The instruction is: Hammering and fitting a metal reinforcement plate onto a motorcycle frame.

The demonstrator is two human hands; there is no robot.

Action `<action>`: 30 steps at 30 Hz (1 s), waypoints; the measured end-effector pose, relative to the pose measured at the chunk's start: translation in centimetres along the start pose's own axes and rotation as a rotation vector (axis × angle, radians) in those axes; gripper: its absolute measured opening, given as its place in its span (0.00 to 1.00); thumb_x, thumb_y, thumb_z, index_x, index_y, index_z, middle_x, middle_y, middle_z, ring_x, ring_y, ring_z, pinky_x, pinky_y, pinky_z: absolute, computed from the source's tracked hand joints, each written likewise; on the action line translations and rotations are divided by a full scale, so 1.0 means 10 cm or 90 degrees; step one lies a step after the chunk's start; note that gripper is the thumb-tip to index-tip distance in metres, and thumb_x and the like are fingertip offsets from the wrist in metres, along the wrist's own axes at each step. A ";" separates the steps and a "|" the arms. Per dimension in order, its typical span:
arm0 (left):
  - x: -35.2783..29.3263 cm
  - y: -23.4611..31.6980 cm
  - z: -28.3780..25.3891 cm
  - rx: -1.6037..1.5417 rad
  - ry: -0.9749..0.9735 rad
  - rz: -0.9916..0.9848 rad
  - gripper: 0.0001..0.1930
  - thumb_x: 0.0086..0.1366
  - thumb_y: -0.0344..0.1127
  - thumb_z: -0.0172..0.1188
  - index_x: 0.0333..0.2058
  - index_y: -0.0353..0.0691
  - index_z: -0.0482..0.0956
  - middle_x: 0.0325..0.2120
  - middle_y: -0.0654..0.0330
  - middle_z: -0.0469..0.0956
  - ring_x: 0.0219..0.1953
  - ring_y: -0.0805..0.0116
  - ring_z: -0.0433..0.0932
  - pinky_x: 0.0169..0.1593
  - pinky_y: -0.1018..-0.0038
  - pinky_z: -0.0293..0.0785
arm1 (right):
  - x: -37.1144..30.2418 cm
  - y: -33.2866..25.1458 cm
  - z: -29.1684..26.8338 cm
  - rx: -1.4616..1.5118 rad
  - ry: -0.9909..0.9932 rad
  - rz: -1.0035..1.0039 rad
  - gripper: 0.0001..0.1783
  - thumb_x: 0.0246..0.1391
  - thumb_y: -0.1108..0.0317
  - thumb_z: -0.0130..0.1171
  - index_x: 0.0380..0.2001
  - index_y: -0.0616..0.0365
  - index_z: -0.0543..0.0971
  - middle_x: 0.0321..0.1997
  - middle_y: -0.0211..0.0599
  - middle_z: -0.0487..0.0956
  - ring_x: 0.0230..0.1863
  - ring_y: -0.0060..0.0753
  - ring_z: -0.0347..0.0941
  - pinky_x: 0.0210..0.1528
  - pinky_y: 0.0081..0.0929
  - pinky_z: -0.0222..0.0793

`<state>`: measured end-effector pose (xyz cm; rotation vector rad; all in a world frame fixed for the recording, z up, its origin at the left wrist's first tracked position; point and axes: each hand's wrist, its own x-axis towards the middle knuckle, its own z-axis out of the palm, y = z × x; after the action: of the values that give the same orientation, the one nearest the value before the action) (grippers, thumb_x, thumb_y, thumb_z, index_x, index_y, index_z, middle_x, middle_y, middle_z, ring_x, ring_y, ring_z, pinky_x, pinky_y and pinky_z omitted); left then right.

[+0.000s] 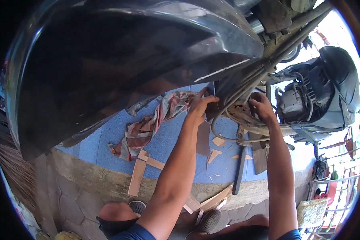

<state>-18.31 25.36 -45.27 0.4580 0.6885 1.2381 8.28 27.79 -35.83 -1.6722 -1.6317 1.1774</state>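
Under a large glossy dark body panel of a motorbike, both my arms reach forward. My left hand is closed at the edge of a dark brown sheet-like piece, thumb laid across its front. Just to the right, a bundle of black cables runs down from the upper right, with a thin hose looping below it. My right hand has curled fingers against a rusty metal part behind the cables. What those fingertips pinch, if anything, is hidden.
A crumpled red-and-grey cloth lies on the blue tiled ledge. Around it are tan cut strips, a brown sheet and a dark flat bar. At right stands a motorbike section with an engine; a metal rack is beyond.
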 end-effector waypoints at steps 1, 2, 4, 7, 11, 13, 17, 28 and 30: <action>-0.03 -0.01 -0.04 -0.029 -0.037 -0.018 0.44 0.46 0.30 0.69 0.64 0.40 0.63 0.40 0.56 0.78 0.46 0.65 0.74 0.53 0.64 0.62 | -0.03 -0.02 0.02 -0.015 0.017 -0.007 0.21 0.56 0.67 0.58 0.49 0.69 0.73 0.43 0.40 0.78 0.40 0.30 0.74 0.43 0.30 0.73; -0.06 -0.03 -0.07 -0.057 -0.075 -0.037 0.44 0.46 0.30 0.69 0.64 0.39 0.63 0.39 0.58 0.78 0.45 0.65 0.74 0.51 0.65 0.62 | -0.04 -0.03 0.03 -0.030 0.034 -0.015 0.21 0.55 0.66 0.58 0.49 0.68 0.74 0.42 0.40 0.79 0.40 0.30 0.74 0.43 0.30 0.73; -0.10 0.01 -0.06 -0.028 -0.112 -0.024 0.44 0.46 0.31 0.69 0.64 0.39 0.63 0.37 0.59 0.78 0.43 0.65 0.74 0.51 0.63 0.62 | 0.00 0.02 0.02 -0.062 0.035 -0.033 0.21 0.55 0.65 0.57 0.48 0.69 0.74 0.41 0.40 0.79 0.39 0.29 0.74 0.41 0.29 0.72; -0.11 0.13 0.07 0.027 -0.136 -0.033 0.42 0.49 0.33 0.70 0.64 0.37 0.62 0.40 0.56 0.78 0.46 0.63 0.74 0.53 0.64 0.63 | -0.05 -0.07 0.02 -0.062 0.007 -0.013 0.20 0.55 0.65 0.57 0.47 0.69 0.75 0.39 0.39 0.79 0.37 0.29 0.74 0.40 0.28 0.71; -0.06 0.15 0.18 -0.029 -0.150 -0.008 0.43 0.50 0.32 0.69 0.65 0.35 0.60 0.41 0.53 0.78 0.45 0.61 0.76 0.54 0.67 0.65 | -0.08 -0.08 0.04 -0.087 0.043 -0.024 0.19 0.55 0.65 0.57 0.46 0.69 0.75 0.39 0.39 0.79 0.36 0.29 0.74 0.39 0.28 0.71; -0.04 0.12 0.18 -0.041 -0.130 -0.003 0.44 0.50 0.29 0.68 0.66 0.33 0.58 0.41 0.51 0.78 0.43 0.61 0.77 0.54 0.70 0.67 | -0.05 -0.03 0.03 -0.044 0.046 -0.021 0.19 0.56 0.66 0.57 0.46 0.69 0.75 0.39 0.38 0.79 0.36 0.28 0.73 0.39 0.27 0.71; 0.01 0.05 0.13 -0.022 -0.119 0.010 0.45 0.48 0.26 0.65 0.66 0.34 0.57 0.42 0.50 0.76 0.45 0.61 0.76 0.55 0.68 0.66 | -0.02 0.02 -0.02 0.001 0.005 -0.006 0.19 0.56 0.66 0.58 0.47 0.69 0.75 0.40 0.39 0.79 0.38 0.28 0.73 0.40 0.27 0.71; 0.06 -0.01 0.08 -0.077 -0.156 0.002 0.42 0.55 0.21 0.60 0.68 0.33 0.52 0.46 0.49 0.76 0.46 0.62 0.77 0.50 0.69 0.75 | -0.03 0.02 0.01 -0.091 0.054 -0.057 0.20 0.53 0.63 0.61 0.44 0.69 0.76 0.36 0.39 0.80 0.33 0.27 0.74 0.36 0.27 0.71; 0.11 -0.01 0.09 -0.068 -0.173 0.001 0.41 0.56 0.21 0.61 0.68 0.33 0.52 0.45 0.50 0.77 0.45 0.63 0.78 0.48 0.70 0.76 | 0.01 0.10 -0.09 -0.073 0.064 -0.050 0.20 0.52 0.63 0.61 0.43 0.69 0.77 0.36 0.41 0.80 0.35 0.29 0.74 0.39 0.29 0.71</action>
<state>-17.39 26.42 -44.96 0.5267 0.3888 1.1803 9.56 27.93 -36.26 -1.6915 -1.7136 0.9624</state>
